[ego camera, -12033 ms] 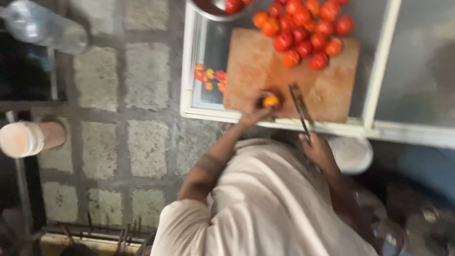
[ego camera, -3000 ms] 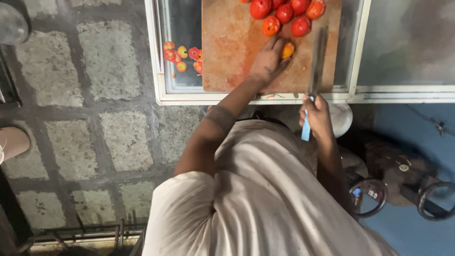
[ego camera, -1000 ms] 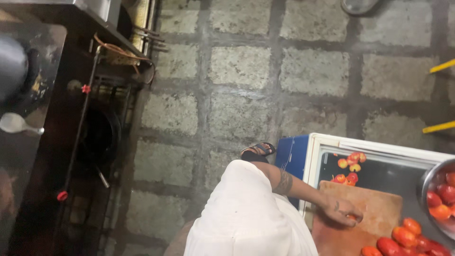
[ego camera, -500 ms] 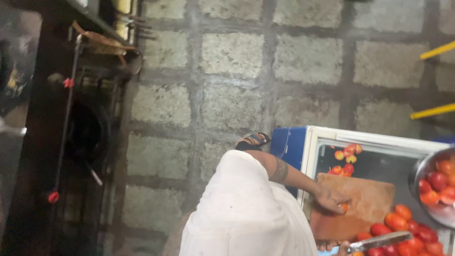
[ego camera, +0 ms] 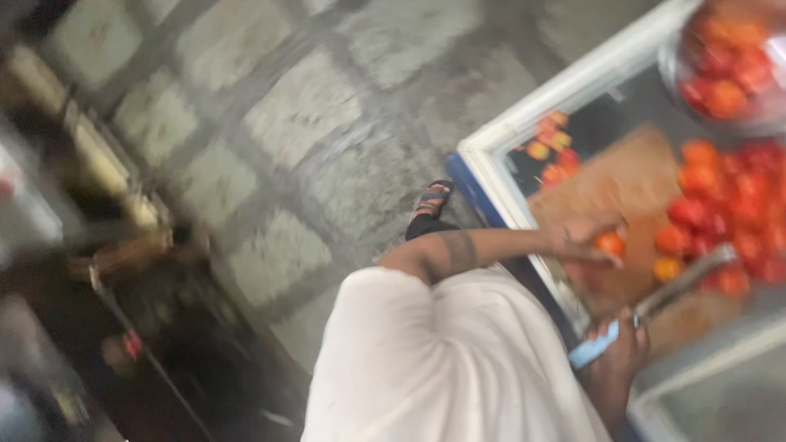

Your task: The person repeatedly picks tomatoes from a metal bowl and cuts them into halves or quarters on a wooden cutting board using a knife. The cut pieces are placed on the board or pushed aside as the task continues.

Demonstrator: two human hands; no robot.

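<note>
Orange tomato (ego camera: 610, 243) sits under left-hand fingers (ego camera: 591, 245).

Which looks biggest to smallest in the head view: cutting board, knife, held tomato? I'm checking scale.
1. Wooden cutting board
2. Knife, in the right hand
3. Tomato, in the left hand

tomato in hand (ego camera: 610, 243): small, orange-red, round-ish, sitting on the wooden cutting board (ego camera: 634, 192) at mid right of the frame, left hand (ego camera: 583, 239) cupped over it
knife (ego camera: 655, 303): pale blue handle, long dull blade lying flat and angled up to the right, lower right of frame, handle gripped in the right hand (ego camera: 618, 356)
blur: heavy, finer detail unreadable
</note>
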